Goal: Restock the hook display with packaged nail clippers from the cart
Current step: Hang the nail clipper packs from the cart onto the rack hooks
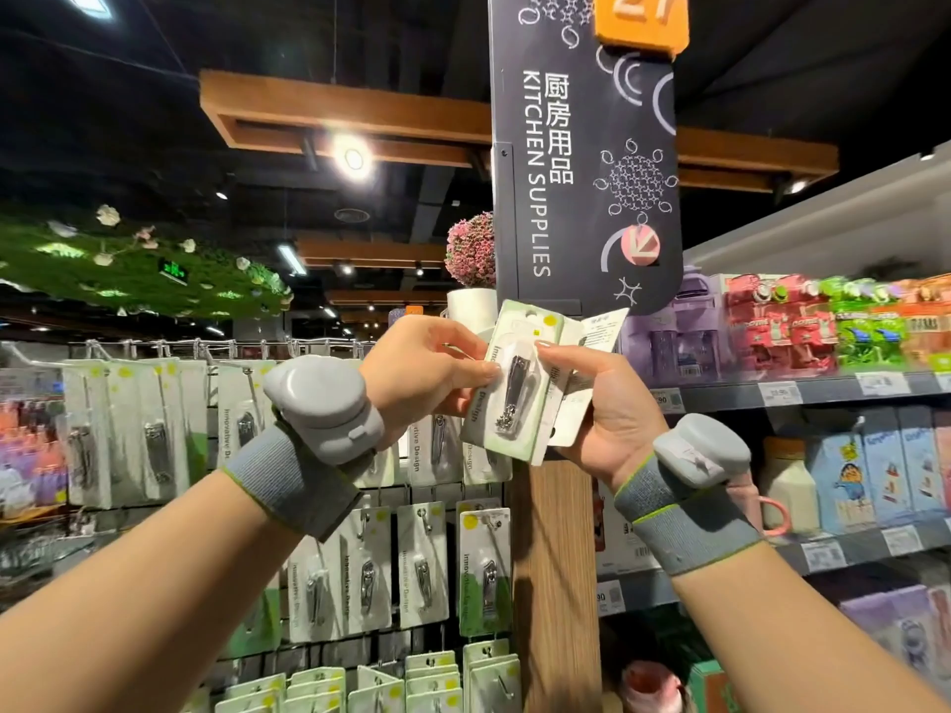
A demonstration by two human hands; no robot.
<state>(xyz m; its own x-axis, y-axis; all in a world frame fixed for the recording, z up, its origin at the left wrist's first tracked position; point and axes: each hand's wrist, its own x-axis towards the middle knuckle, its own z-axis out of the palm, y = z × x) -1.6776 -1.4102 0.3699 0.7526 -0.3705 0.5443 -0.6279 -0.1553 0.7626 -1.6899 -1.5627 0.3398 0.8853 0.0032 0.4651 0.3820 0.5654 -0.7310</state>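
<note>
**Head view: pack raised between both hands, ahead of the hooks**

Head camera looks up past two forearms, each with a grey wrist band carrying a small grey device.

- Left hand (422,373): fingers curled, thumb and fingertips pinching the left edge of the front nail clipper pack (514,383). Likely peeling this one off for hanging.
- Right hand (602,403): palm toward camera, fingers curled round a small stack of packs (581,347) fanned behind the front one; thumb tip rests on the front pack's top right. Reads as the supply hand, holding spares so the left can feed singles.
- Front pack is tilted, hang hole uppermost, clipper blister facing camera. It is in the air, in front of the wooden post (556,558) and not on any hook yet.
- Hook display (360,558) sits below and left of the hands: rows of the same green-and-white packs on pegs, top row by the left wrist. Which peg is short of stock I cannot tell.
- Cart: not in view.
- Farther right, shelves (823,393) with boxed and bagged goods and price tags.
- Above, a dark "Kitchen Supplies" sign (581,146) on the post.
</note>
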